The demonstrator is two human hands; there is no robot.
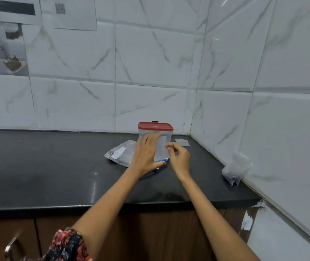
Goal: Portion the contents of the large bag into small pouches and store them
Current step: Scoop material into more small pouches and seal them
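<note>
A small clear pouch (161, 148) is held up over the black counter (56, 166), in front of a clear container with a red lid (155, 126). My left hand (146, 155) lies against the pouch's left side with straight fingers and the thumb under its bottom edge. My right hand (178, 157) pinches the pouch's upper right edge between thumb and fingertips. The large clear bag (121, 152) with a white label lies flat on the counter just left of my hands. A blue object (162, 162) shows below the pouch, mostly hidden.
A single flat pouch (182, 142) lies near the back corner. Filled small pouches (235, 170) lean against the right wall. Marble-tiled walls close the back and right. Papers (5, 34) hang on the wall at upper left. Wooden cabinet doors (9, 240) sit below the counter edge.
</note>
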